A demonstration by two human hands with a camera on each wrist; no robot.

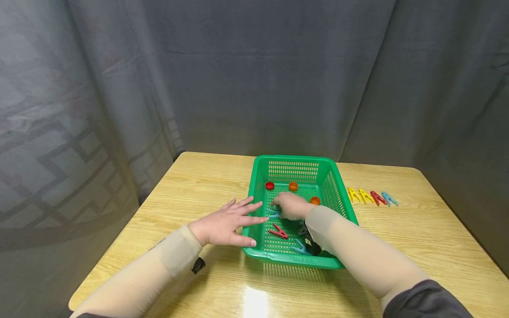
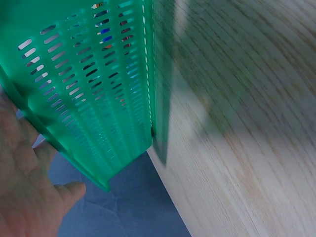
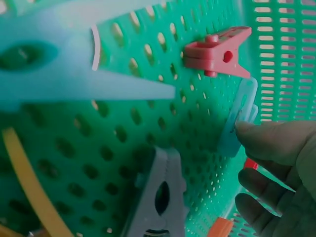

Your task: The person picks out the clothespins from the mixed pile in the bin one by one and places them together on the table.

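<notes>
A green plastic basket [image 1: 296, 260] stands on the table. My left hand [image 1: 228, 223] spreads straight fingers over its left rim; the left wrist view shows that hand beside the basket's perforated side. Inside the basket, my right hand [image 1: 294, 206] reaches down to a blue clothespin [image 3: 236, 123]. Its thumb tip overlaps the clothespin's edge, while the visible lower fingers bend apart from it. Nearby on the basket floor lie a red clothespin [image 1: 279, 231], a second blue clothespin [image 1: 301, 247] and a grey clothespin [image 3: 163, 197], which the right wrist partly hides in the head view.
Toward the basket's far end sit a red cap [image 1: 269, 186] and two orange caps, one at the back [image 1: 293, 186]. Right of the basket, two yellow clothespins [image 1: 365, 196], a red clothespin [image 1: 377, 198] and a blue clothespin [image 1: 389, 198] form a row. Grey curtains [image 1: 254, 79] hang behind.
</notes>
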